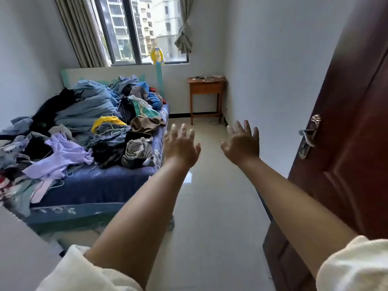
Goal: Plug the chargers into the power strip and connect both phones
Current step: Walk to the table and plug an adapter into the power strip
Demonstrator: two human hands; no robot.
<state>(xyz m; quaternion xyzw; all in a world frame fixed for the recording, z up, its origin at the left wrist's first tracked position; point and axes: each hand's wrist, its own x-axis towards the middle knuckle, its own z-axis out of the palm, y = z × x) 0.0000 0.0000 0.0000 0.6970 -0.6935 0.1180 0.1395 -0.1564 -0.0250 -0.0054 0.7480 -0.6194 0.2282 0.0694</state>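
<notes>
Small wooden surface [206, 86] in the far corner, upper middle of the frame, with tiny blurry things and a pale cable [207, 80] on top, left hand [181, 146] and right hand [241, 141] held out mid-frame, fingers spread wide, holding nothing, bed [94, 185] heaped with clothes [88, 127] at left, brown door [346, 154] at right, window [142, 28] at top

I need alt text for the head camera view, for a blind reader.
Both arms reach forward, left hand and right hand open and empty, toward a small wooden table in the far corner. A clothes-heaped bed lies left, a dark door right.
</notes>
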